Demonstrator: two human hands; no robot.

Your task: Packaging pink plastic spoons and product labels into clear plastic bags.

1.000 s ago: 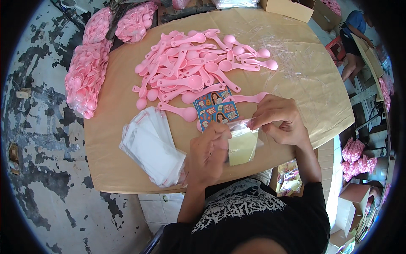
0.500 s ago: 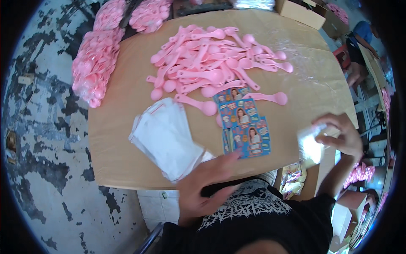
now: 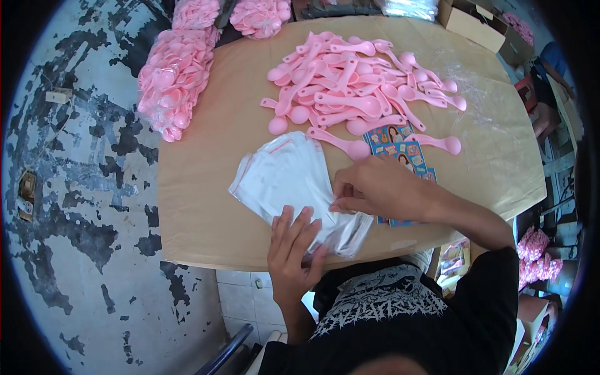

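A fanned stack of clear plastic bags (image 3: 284,172) with red-edged flaps lies near the table's front edge. My left hand (image 3: 294,244) rests on the stack's near left side, fingers stretched out and holding nothing. From the right, my right hand (image 3: 381,187) reaches across, thumb and forefinger pinched together on a plastic bag (image 3: 350,234) at the stack's near end. Beneath my right hand and wrist, blue printed cards (image 3: 394,150) with a person's picture are partly covered. Just beyond them lies a heap of pink measuring spoons (image 3: 350,81).
Bulging clear bags of pink spoons (image 3: 175,81) stand at the far left. An open cardboard box (image 3: 472,25) sits at the back right, near a clear plastic bundle (image 3: 409,9). Another person (image 3: 547,94) is at the far right.
My right hand has swung left from the right side, where it held a shiny clear packet, to the bag stack. My left hand has settled on the stack. The view has shifted.
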